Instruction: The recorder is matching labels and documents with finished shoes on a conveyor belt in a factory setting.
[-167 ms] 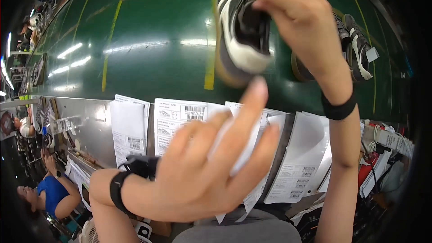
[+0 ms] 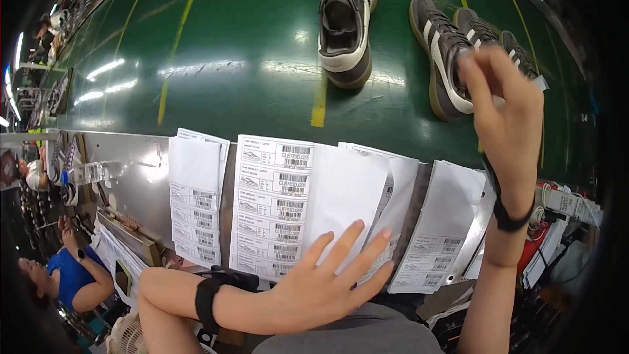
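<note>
Standing on the glossy green bench with yellow lines (image 2: 242, 101), toe pointing away from the person, the dark grey lace-up shoe with white side stripes and a tan sole (image 2: 438, 59) is the leftmost of a close group of three at the right. The right hand (image 2: 512, 115) is at its ankle opening, thumb and forefinger bent towards each other; blur hides the fingertips, so I cannot tell whether they pinch the collar or only lie in front of it. The left hand (image 2: 327, 282) is well apart from the right, fingers loosely spread and grasping nothing visible, over the lower part of a blank white paper sheet (image 2: 344, 190) beside a printed white label sheet with barcodes (image 2: 272, 203); contact with the paper is unclear.

The shoe looks light enough for one hand. Its upper and collar probably give under a squeeze, while the sole should be stiffer and grippy, so nothing about it seems fragile or slippery. The heel collar or the tongue likely offers the surest hold; the laces would probably shift. A matching dark shoe (image 2: 357, 46) standing alone further left should handle the same way, its heel turned towards the person. The sheets look thin, limp and easy to crease or slide, best taken flat by a free edge or corner
</note>
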A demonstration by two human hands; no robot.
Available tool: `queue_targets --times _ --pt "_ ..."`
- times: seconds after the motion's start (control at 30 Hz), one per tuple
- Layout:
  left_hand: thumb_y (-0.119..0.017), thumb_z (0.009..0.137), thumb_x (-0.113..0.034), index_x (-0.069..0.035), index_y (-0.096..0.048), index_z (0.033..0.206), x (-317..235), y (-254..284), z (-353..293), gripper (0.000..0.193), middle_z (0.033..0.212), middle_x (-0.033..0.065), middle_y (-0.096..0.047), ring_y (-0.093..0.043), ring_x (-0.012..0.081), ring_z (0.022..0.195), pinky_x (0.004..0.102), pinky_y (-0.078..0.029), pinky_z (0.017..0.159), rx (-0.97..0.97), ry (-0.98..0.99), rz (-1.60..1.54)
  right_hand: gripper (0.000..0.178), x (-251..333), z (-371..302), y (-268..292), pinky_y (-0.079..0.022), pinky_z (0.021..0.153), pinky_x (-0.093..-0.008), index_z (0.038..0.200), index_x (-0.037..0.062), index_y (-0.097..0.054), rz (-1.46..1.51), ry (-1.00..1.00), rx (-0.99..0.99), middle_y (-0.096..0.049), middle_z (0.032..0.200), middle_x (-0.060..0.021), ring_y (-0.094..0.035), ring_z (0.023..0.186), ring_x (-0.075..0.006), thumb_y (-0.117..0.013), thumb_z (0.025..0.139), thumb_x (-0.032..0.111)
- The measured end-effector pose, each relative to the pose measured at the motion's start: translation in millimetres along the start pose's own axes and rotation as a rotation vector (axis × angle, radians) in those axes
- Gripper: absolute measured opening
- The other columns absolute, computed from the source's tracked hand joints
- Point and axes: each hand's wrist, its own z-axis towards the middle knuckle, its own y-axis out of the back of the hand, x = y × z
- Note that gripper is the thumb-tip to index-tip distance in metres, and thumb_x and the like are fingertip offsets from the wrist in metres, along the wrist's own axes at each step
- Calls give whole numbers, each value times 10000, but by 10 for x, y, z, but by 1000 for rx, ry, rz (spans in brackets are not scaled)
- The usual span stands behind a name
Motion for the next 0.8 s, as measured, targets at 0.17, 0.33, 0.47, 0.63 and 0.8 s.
queue_targets --times 0.17,0.33,0.47,0.63,0.8 --pt "-740 753 -316 -34 -644 1000 -42 72 -330 387 1402 190 -449 -342 454 1345 726 -312 954 217 183 51 157 282 -1036 319 -522 579 -307 924 5 -655 322 -231 816 -664 750 -123 -658 623 -227 -687 858 144" --pt "-775 741 -309 3 -504 1282 177 201 -745 681 1382 275 -417 -391 477 1280 640 -343 994 149 463 169 286 564 -1669 -23 -536 723 -389 1095 12 -604 294 -30 888 -646 947 -169 -656 821 -334 -661 888 201" --pt "-819 718 -294 83 -235 1459 306 -224 -1063 1017 1326 349 -413 -464 475 1182 498 -412 983 -59 758 -73 292 712 -1666 -279 -536 725 -397 1104 -16 -603 451 -44 897 -653 962 -191 -662 829 -350 -639 898 189" --pt "-881 631 -308 106 -327 1390 435 -389 -1115 1027 1193 288 -499 -513 434 1076 473 -439 925 -212 941 -18 397 819 -1571 -501 -538 758 -354 1199 -74 -578 648 -412 1030 -698 963 -201 -691 851 -295 -627 904 187" --pt "-886 589 -311 47 -508 1157 477 -535 -1246 771 1066 256 -533 -500 410 1025 478 -414 910 -354 915 -35 449 761 -1656 -715 -553 754 -335 1238 -90 -547 697 -428 1070 -693 1035 -191 -695 850 -239 -639 901 193"
